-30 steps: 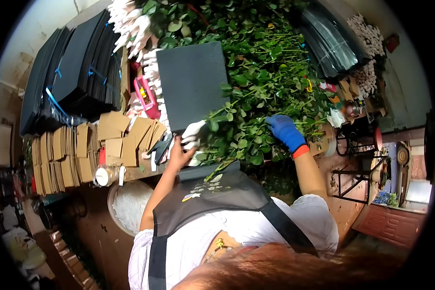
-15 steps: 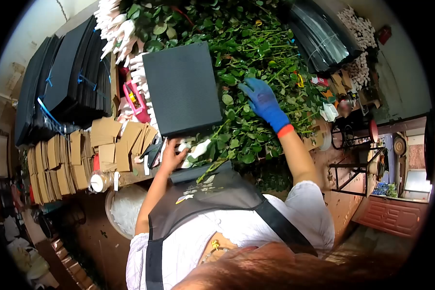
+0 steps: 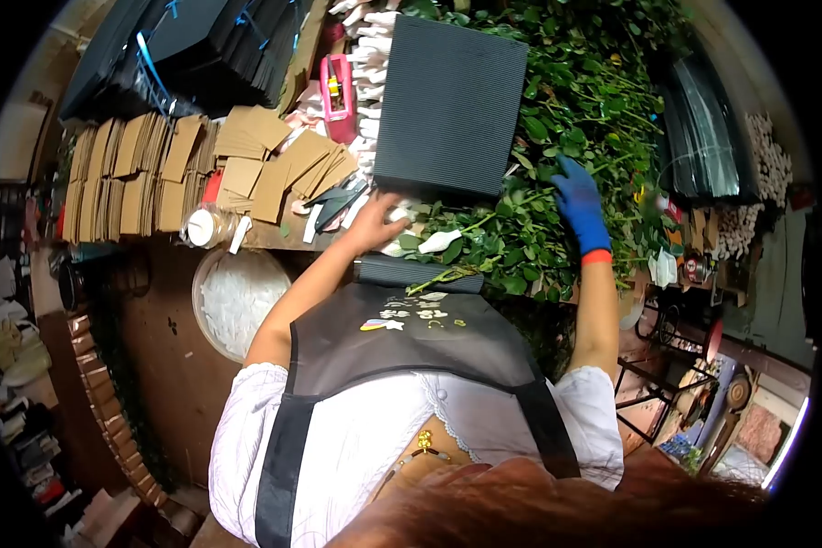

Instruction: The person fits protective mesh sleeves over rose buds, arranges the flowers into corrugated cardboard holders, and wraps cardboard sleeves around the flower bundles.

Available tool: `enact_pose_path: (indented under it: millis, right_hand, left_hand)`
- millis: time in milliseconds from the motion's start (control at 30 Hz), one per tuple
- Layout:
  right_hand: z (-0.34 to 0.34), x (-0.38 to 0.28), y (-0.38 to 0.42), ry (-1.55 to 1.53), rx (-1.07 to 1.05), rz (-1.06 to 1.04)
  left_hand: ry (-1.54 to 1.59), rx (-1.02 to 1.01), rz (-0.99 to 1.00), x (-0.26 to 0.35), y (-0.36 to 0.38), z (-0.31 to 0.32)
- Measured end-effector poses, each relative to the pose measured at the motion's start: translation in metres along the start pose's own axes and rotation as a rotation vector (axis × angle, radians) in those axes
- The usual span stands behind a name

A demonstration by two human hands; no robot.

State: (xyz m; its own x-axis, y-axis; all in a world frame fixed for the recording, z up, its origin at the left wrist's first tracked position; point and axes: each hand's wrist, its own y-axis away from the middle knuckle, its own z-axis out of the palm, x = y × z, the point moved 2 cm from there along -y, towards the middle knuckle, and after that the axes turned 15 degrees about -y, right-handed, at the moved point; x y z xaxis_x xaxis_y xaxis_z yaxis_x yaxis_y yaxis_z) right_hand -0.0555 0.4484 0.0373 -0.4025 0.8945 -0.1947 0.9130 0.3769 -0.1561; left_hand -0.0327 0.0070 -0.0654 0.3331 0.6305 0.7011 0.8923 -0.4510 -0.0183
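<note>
A dark ridged board (image 3: 449, 105) lies over a row of white-sleeved flower buds (image 3: 371, 68), whose leafy green stems (image 3: 566, 119) spread to the right. My bare left hand (image 3: 374, 226) rests at the board's lower left corner, thumb apart from the fingers, beside white buds; its fingertips are partly hidden. In a blue glove with a red cuff, my right hand (image 3: 580, 203) reaches over the leaves right of the board, fingers stretched out, holding nothing I can see. Between the hands, one white-sleeved bud (image 3: 440, 242) lies on a stem.
Stacked brown cardboard pieces (image 3: 137, 178) and a jar (image 3: 203, 226) line the left side. A pink holder (image 3: 338, 96) sits by the board. Black board stacks (image 3: 219, 46) stand behind. A tub (image 3: 233, 306) is below the table edge; plastic-wrapped black sheets (image 3: 708, 132) lie right.
The camera view has turned, so the table appears shifted right and up. My right hand stays over the leaves, and my left hand remains by the board's lower left corner.
</note>
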Motion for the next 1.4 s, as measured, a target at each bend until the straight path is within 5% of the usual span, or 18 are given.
enact_pose_path:
  millis: [133, 233, 400, 433, 467, 533, 667, 767, 900, 1000, 1133, 1200, 1233, 1333, 1400]
  right_hand:
    - [-0.098, -0.072, 0.002, -0.004, 0.215, -0.019]
    - [-0.114, -0.123, 0.011, 0.053, 0.141, -0.011]
    - [-0.063, -0.143, 0.013, 0.168, -0.098, 0.122]
    - [-0.039, -0.124, 0.017, 0.205, -0.148, 0.196]
    - [-0.016, -0.107, 0.021, 0.244, -0.198, 0.271]
    - [0.026, -0.081, 0.028, 0.175, -0.250, 0.215]
    - [0.007, -0.092, 0.027, 0.208, -0.314, 0.360]
    - [-0.058, -0.139, 0.023, 0.081, -0.172, 0.229]
    - [-0.076, -0.240, 0.006, -0.614, -0.261, -0.088]
    - [-0.025, -0.267, 0.009, -0.305, -0.392, -0.204]
    - [-0.072, -0.242, 0.024, -0.443, -0.160, -0.028]
    - [-0.101, -0.213, 0.055, -0.302, -0.303, 0.130]
    - [-0.103, -0.192, 0.074, -0.063, -0.613, 0.259]
    - [-0.109, -0.200, 0.062, 0.000, -0.425, 0.170]
    - [-0.092, -0.230, 0.015, -0.286, -0.221, 0.057]
  left_hand:
    - [-0.032, 0.006, -0.022, 0.003, 0.000, -0.001]
    - [0.010, 0.025, -0.032, 0.004, 0.002, -0.002]
    - [-0.115, 0.005, 0.059, 0.001, 0.002, 0.003]
    - [0.230, -0.316, -0.259, 0.012, 0.000, -0.011]
    - [0.068, -0.082, -0.129, 0.010, 0.002, -0.007]
    - [0.048, -0.005, -0.072, 0.006, 0.002, -0.004]
    - [0.033, -0.085, -0.120, 0.016, 0.002, -0.012]
    - [0.044, -0.062, -0.103, 0.016, 0.001, -0.012]
    - [0.050, -0.040, -0.086, 0.015, 0.001, -0.010]
    - [0.042, -0.040, -0.071, 0.016, 0.002, -0.011]
    - [0.026, 0.021, 0.018, 0.012, 0.001, -0.008]
    - [0.049, 0.054, 0.036, 0.010, 0.000, -0.007]
    - [0.033, 0.065, 0.040, 0.009, 0.000, -0.005]
    - [0.002, 0.039, 0.038, -0.002, -0.002, 0.007]
    - [-0.036, 0.055, 0.043, -0.008, -0.001, 0.018]
